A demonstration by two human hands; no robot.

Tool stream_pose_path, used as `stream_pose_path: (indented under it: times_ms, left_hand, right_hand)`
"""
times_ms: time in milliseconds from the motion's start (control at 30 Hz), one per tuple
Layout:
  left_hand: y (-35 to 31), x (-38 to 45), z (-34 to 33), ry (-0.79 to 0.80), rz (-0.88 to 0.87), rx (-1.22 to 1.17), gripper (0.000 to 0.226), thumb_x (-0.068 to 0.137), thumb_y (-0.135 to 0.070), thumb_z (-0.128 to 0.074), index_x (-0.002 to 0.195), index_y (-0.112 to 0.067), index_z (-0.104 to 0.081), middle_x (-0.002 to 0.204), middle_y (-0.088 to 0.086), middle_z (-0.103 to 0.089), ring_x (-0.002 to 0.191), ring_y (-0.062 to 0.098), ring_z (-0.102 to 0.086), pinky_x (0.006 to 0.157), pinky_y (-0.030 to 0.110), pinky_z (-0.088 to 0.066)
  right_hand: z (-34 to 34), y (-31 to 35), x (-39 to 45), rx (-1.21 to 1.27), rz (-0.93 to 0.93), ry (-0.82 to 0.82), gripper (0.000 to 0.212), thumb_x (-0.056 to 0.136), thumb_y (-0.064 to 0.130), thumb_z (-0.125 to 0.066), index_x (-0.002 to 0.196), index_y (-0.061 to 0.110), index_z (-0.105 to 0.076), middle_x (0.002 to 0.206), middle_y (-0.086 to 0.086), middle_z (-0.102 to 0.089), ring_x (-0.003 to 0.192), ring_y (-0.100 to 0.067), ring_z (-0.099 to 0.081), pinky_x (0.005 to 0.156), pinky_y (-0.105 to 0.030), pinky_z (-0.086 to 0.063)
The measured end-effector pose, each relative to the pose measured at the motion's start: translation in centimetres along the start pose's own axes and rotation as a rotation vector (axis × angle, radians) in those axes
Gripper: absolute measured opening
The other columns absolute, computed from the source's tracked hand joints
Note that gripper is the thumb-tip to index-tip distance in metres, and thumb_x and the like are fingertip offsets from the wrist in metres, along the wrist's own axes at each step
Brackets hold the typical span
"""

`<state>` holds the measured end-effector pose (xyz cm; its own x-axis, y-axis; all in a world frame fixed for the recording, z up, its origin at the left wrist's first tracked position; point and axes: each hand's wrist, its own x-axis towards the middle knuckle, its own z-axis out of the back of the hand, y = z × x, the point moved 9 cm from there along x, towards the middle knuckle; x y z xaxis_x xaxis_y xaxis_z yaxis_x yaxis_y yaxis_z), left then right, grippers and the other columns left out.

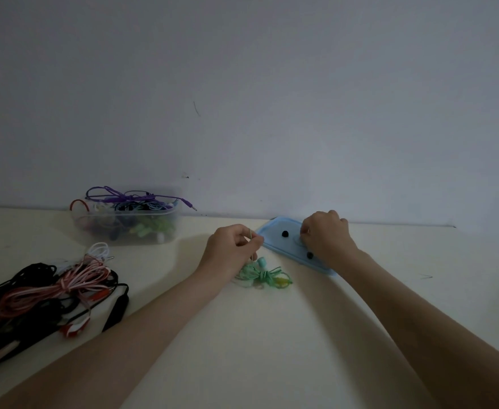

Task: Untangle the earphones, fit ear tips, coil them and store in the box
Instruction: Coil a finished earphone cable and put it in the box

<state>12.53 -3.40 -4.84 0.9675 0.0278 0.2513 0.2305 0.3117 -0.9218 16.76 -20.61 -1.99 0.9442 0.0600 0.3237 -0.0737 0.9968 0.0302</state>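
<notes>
A green earphone cable [264, 275] lies bunched on the cream table, with a teal earbud [261, 262] hanging just above the bundle. My left hand [231, 249] pinches a thin strand of this cable and lifts it. My right hand [325, 233] reaches over the blue lid [271, 242] with its fingers curled down onto the lid; what they hold is hidden. Two black ear tips [285, 233] [309, 255] sit on the lid. A clear plastic box [125, 224] full of coloured earphones stands at the back left.
A heap of black, pink and white cables [50, 293] lies at the left front of the table. A purple cable [130, 197] spills over the box's top. The grey wall runs right behind the table's far edge.
</notes>
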Motion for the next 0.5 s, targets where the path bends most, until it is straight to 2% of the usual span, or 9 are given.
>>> stream_pose_path:
  times_ms: [100,167,233,300,367,433,500]
  left_hand:
    - [-0.4,0.0,0.2,-0.028,-0.037,0.050,0.017,0.087,-0.022,-0.060,0.071,-0.018,-0.064,0.056,-0.006,-0.058,0.039,0.001,-0.040,0.046,0.016,-0.033]
    - [-1.3,-0.2,0.3,-0.055,-0.107,0.104,0.021,0.088,-0.020,-0.058,0.069,-0.024,-0.066,0.071,-0.007,-0.056,0.054,0.000,-0.045,0.054,0.014,-0.035]
    - [-2.3,-0.4,0.5,-0.072,-0.170,0.078,0.022,0.088,-0.017,-0.057,0.070,-0.024,-0.068,0.091,-0.010,-0.051,0.076,-0.003,-0.051,0.068,0.009,-0.038]
    - [-2.5,-0.7,0.4,-0.043,-0.165,-0.050,0.023,0.088,-0.014,-0.056,0.071,-0.021,-0.070,0.104,-0.014,-0.054,0.088,-0.008,-0.054,0.079,0.005,-0.039]
    - [-2.0,-0.7,0.2,0.017,-0.094,-0.286,0.024,0.089,-0.009,-0.055,0.072,-0.014,-0.071,0.099,-0.006,-0.068,0.090,0.004,-0.062,0.087,0.018,-0.048]
    - [-1.3,-0.6,0.2,0.038,0.025,-0.518,0.025,0.088,-0.004,-0.052,0.070,-0.006,-0.068,0.088,0.006,-0.073,0.082,0.013,-0.067,0.079,0.020,-0.054]
    - [-0.9,-0.6,0.0,0.055,0.128,-0.684,0.024,0.088,-0.003,-0.049,0.069,-0.004,-0.065,0.085,0.011,-0.073,0.077,0.014,-0.068,0.071,0.017,-0.054]
  right_hand:
    - [0.7,-0.3,0.1,0.088,0.002,-0.062,0.026,0.090,0.003,-0.046,0.102,0.012,-0.067,0.106,-0.007,-0.065,0.103,-0.026,-0.050,0.085,-0.029,-0.034]
    - [1.9,-0.2,-0.4,0.254,0.038,-0.154,0.023,0.089,0.003,-0.051,0.098,0.010,-0.070,0.099,-0.006,-0.067,0.096,-0.023,-0.055,0.082,-0.026,-0.041]
    - [2.8,0.0,-1.2,0.528,0.029,-0.197,0.017,0.087,0.003,-0.056,0.092,0.008,-0.071,0.086,-0.003,-0.066,0.080,-0.015,-0.056,0.066,-0.017,-0.043]
    - [2.7,0.3,-2.1,0.822,-0.027,-0.153,0.014,0.084,0.003,-0.059,0.088,0.010,-0.070,0.079,-0.002,-0.065,0.067,-0.012,-0.054,0.050,-0.010,-0.039]
    - [2.1,0.7,-2.8,1.072,-0.074,-0.061,0.015,0.084,-0.001,-0.058,0.093,0.008,-0.067,0.078,-0.006,-0.063,0.060,-0.011,-0.055,0.045,-0.009,-0.039]
    - [1.6,1.5,-3.5,1.249,-0.085,0.052,0.019,0.087,-0.004,-0.055,0.103,0.001,-0.063,0.078,-0.010,-0.061,0.054,-0.006,-0.058,0.046,-0.008,-0.041]
    - [1.0,2.2,-4.0,1.352,-0.080,0.150,0.021,0.088,-0.006,-0.054,0.108,-0.005,-0.061,0.074,-0.010,-0.059,0.050,-0.003,-0.058,0.049,-0.009,-0.044]
